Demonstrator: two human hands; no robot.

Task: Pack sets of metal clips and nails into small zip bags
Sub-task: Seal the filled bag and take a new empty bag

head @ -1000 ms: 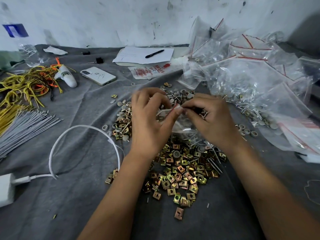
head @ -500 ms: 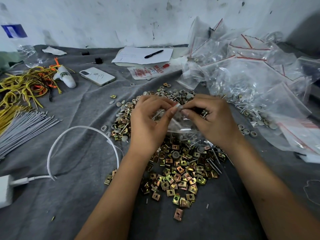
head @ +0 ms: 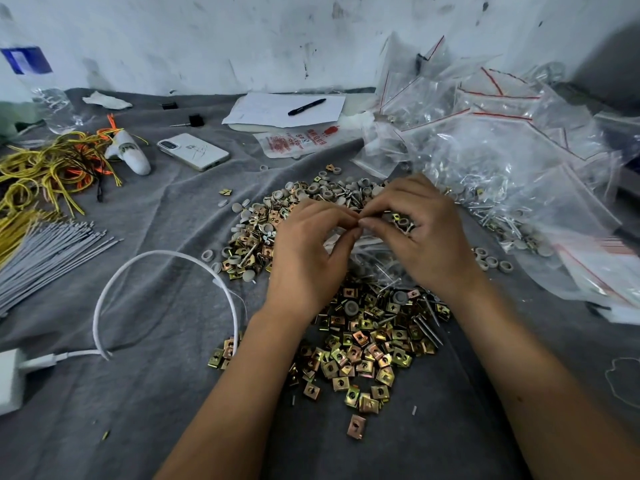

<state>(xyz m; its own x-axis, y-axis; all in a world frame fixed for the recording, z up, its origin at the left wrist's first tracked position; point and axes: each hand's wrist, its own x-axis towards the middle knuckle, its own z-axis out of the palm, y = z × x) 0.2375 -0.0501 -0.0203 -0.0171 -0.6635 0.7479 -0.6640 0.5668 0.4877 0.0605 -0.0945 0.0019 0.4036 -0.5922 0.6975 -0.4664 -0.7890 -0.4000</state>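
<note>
Left hand (head: 308,258) and right hand (head: 420,237) are pinching the mouth of a small zip bag (head: 367,245), fingertips touching, now lower than a second ago; likely sealing. Clips (head: 360,348) are lying at 6 o'clock, filled bags (head: 502,143) at 2 o'clock.

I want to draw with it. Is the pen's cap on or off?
Cannot tell. The pen lies flat on the paper, too small to show a cap.

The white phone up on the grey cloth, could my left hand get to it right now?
Probably not at once: the left hand is pinching the small zip bag together with the right hand. The cloth between it and the phone looks bare otherwise.
</note>
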